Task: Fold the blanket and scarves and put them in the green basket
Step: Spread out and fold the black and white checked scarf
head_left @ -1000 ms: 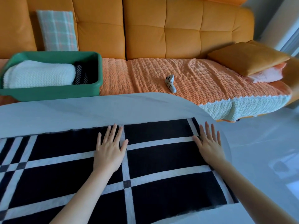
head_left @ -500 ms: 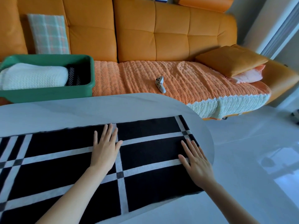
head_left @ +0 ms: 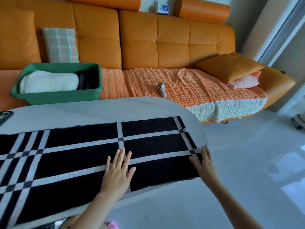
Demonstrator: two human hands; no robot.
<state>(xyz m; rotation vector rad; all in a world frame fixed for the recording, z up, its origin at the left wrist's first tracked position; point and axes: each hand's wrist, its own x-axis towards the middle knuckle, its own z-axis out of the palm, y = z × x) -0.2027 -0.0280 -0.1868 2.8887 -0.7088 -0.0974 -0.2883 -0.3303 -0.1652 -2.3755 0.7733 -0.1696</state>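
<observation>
Far to the left of the fingers, a dark flat object (head_left: pixel 4 116) is lying at the edge of the pale worktop (head_left: pixel 99 111), only partly in view. Beyond the worktop, up and to the left of the fingers, the green basket (head_left: pixel 57 98) is sitting on the orange sofa (head_left: pixel 165 38). It is holding a folded white blanket (head_left: pixel 49 83) with a dark striped scarf (head_left: pixel 85 80) tucked at the blanket's right end. A plaid cushion (head_left: pixel 61 45) is leaning against the sofa back just behind the basket. On the worktop a black-and-white scarf (head_left: pixel 74 156) is lying spread flat, running from the left edge of the view to the worktop's rounded right end. The left hand (head_left: pixel 117 174) is resting palm down on the scarf, its fingers (head_left: pixel 121 156) straight and fanned wide, gripping nothing and pointing toward the sofa. Past those fingertips, on the orange throw (head_left: pixel 181 86) covering the seat, a small white controller (head_left: pixel 161 89) is lying. The right hand (head_left: pixel 204 164) is lying flat at the scarf's right end, its fingers (head_left: pixel 206 152) straight and close together along the edge, thumb on the cloth, holding nothing. Further right and beyond, an orange cushion (head_left: pixel 229 66) is resting on a pink pillow (head_left: pixel 245 80).
</observation>
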